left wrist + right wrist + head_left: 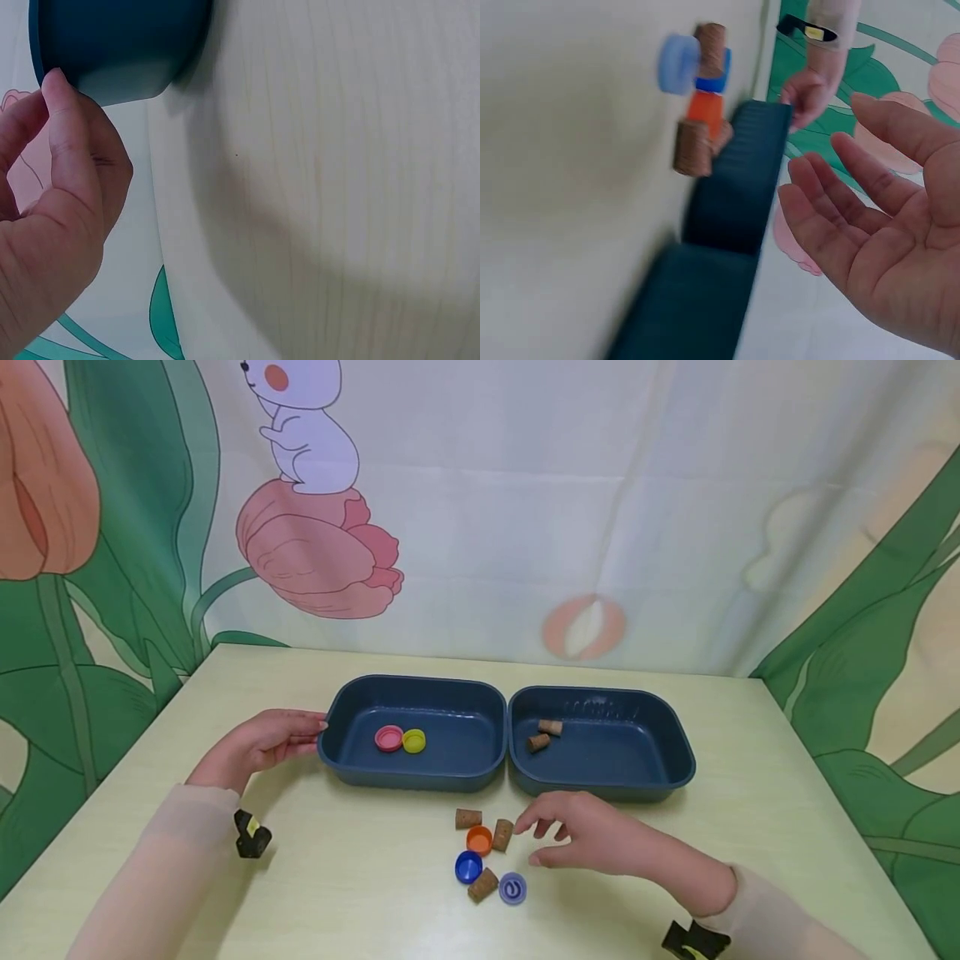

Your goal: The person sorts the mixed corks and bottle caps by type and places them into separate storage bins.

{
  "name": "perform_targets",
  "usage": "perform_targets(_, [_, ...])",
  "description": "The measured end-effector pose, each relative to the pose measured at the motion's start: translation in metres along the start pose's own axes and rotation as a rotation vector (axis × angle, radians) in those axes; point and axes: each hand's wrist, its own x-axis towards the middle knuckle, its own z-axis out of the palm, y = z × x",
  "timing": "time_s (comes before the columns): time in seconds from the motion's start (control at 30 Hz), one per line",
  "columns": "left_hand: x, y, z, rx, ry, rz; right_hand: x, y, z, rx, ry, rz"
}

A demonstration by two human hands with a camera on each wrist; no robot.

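Note:
My left hand (273,739) pinches the left end of a dark blue tray (420,781), thumb and finger at its rim in the left wrist view. My right hand (592,835) hovers over the table with loosely bent fingers and nothing in them. Its fingertips are right beside an upright-looking cork (503,835). Around that lie another cork (468,819), an orange cap (479,840), a blue cap (468,867), a third cork (483,886) and a pale purple cap (513,888). In the left tray are a pink cap (388,738) and a yellow cap (414,741).
A second dark blue tray (600,789) stands against the first one's right end, holding two cork pieces (551,727). Both rest on a pale wood-grain table (337,877). Behind the table hangs a printed curtain (480,510) with flowers and leaves.

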Motion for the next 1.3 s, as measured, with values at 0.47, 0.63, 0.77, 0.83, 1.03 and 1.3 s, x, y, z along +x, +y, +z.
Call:
perform_targets(0.47, [-0.002, 0.002, 0.002, -0.001, -0.01, 0.007, 0.004, 0.022, 0.032, 0.041, -0.033, 0.052])
perform_targets(0.63, [-0.001, 0.0, 0.002, -0.005, -0.011, 0.007, 0.003, 0.028, 0.039, 0.026, -0.032, 0.057])
perform_targets(0.77, [0.0, -0.001, 0.001, -0.002, -0.008, 0.001, 0.004, 0.033, 0.044, 0.013, -0.037, 0.068])
perform_targets(0.83, [0.0, -0.001, 0.001, -0.001, -0.008, 0.001, 0.004, 0.035, 0.046, 0.007, -0.039, 0.07])
perform_targets(1.03, [0.0, -0.001, 0.0, -0.01, -0.011, 0.004, 0.007, 0.038, 0.05, -0.031, -0.031, 0.057])
perform_targets(1.3, [0.0, -0.001, 0.0, -0.002, -0.01, 0.008, 0.01, 0.035, 0.052, -0.169, -0.049, 0.008])
